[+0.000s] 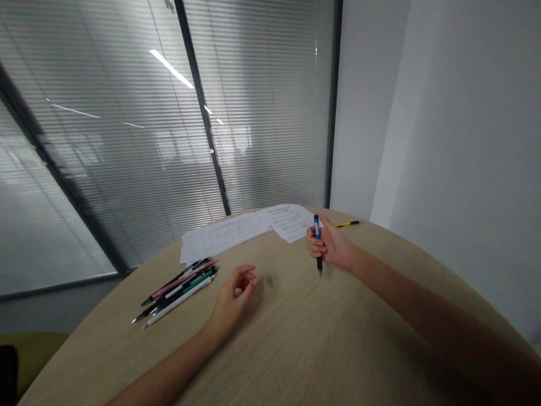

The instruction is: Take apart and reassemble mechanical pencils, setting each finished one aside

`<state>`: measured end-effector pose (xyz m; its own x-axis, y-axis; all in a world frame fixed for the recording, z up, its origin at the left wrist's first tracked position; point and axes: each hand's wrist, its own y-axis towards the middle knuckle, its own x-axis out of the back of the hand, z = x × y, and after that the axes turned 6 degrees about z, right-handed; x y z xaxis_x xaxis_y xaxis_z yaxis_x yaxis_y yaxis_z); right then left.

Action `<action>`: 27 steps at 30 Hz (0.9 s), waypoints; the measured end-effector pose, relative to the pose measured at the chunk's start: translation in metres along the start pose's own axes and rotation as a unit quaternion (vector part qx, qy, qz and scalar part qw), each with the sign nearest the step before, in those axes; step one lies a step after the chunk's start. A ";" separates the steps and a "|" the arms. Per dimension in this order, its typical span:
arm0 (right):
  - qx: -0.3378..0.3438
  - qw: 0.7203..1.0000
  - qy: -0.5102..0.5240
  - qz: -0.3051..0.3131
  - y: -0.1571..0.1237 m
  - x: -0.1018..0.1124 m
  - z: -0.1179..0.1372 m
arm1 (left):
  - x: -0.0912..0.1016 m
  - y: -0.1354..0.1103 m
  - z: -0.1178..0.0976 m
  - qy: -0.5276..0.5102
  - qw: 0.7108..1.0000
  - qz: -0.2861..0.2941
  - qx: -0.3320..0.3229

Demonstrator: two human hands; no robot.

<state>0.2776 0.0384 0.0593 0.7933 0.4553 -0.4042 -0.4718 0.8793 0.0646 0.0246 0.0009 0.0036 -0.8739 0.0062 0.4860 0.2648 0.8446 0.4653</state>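
Observation:
My right hand (332, 243) is closed around a blue and black pen (317, 228), held upright with its tip pointing down above the table. The thumb points up beside the top of the pen. My left hand (236, 290) rests over the table with loosely curled fingers, and the thumb is a little apart from them. Nothing shows in it. Just left of that hand lies a bundle of several pens (181, 290) in black, pink, green and white, side by side and slanting.
Two groups of printed paper sheets (224, 234) lie at the far side of the round wooden table (296, 349). A yellow and black pencil or pen (349, 224) lies beyond my right hand. Glass panels with blinds (270, 113) and a white wall (456, 124) stand behind. A green chair (36, 349) is at lower left.

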 end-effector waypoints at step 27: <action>0.018 0.988 0.123 0.091 0.001 0.013 0.006 | 0.006 -0.003 -0.015 0.124 0.988 0.083 0.027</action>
<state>0.2894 0.0463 0.0592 0.5770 0.5623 -0.5923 -0.5807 0.7924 0.1866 0.0248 -0.0099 0.0160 -0.6919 0.0218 0.7217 0.3678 0.8708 0.3263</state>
